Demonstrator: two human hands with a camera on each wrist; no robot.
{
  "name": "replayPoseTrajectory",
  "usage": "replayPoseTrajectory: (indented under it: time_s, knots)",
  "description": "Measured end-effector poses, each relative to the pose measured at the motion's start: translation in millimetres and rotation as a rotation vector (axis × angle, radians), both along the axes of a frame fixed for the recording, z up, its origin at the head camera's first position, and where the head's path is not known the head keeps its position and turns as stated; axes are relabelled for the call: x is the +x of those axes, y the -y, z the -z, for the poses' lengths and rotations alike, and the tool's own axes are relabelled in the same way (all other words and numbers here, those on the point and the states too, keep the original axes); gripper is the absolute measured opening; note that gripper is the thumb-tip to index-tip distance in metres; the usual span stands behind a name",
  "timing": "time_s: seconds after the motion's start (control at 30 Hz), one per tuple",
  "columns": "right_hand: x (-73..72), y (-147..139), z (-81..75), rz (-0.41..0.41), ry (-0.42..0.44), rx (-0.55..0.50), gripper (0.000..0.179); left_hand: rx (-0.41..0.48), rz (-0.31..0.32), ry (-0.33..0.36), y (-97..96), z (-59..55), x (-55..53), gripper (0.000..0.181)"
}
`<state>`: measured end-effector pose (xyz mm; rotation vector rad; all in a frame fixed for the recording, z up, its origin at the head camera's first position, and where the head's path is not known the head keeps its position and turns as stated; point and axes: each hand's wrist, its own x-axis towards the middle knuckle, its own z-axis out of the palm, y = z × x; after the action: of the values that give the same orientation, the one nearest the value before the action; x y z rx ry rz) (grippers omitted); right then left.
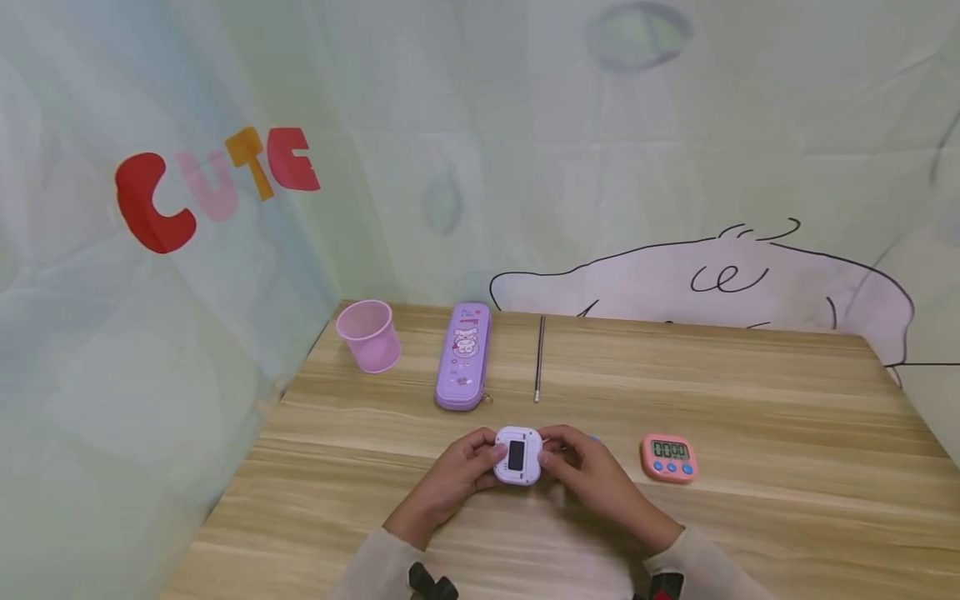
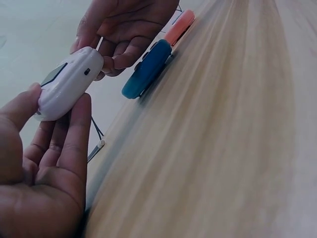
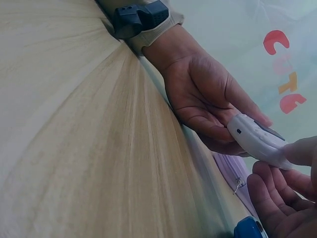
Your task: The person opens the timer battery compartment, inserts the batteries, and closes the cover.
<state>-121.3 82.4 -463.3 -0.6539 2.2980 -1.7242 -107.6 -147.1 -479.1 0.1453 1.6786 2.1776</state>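
A white rounded timer (image 1: 517, 456) is held up between both hands, a face with a dark rectangle turned upward. My left hand (image 1: 453, 471) grips its left side, thumb on the upper face and fingers beneath, as the left wrist view shows. On the opposite edge, my right hand (image 1: 596, 479) pinches it between thumb and fingers. A small dark slot shows in the timer's side (image 2: 74, 82). Beyond it in the left wrist view lies a blue timer (image 2: 148, 69), mostly hidden by my right hand in the head view. A pink timer (image 1: 669, 458) with blue buttons lies to the right.
At the back left of the wooden table (image 1: 787, 400) stands a pink cup (image 1: 375, 346). Beside it lie a purple pencil case (image 1: 464, 358) and a dark pencil (image 1: 539, 358). Printed cloth walls (image 1: 525, 167) border the table's left and back.
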Motion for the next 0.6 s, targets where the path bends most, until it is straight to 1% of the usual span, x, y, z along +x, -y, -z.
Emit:
replayPoseTrajectory:
  time_s: [0.37,0.5,0.6]
  knots:
    - [1.2,0.3,-1.0,0.007,0.017,0.0,0.033,0.001,0.004,0.005,0.5,-0.4,-0.3,0.023]
    - [1.6,0.7,0.1,-0.012,0.012,-0.01,0.036,0.004,0.0,0.003,0.7,-0.2,-0.3,0.027]
    - [1.8,0.6,0.6,-0.031,0.003,-0.035,0.042,0.003,-0.003,0.003,0.6,-0.1,0.0,0.032]
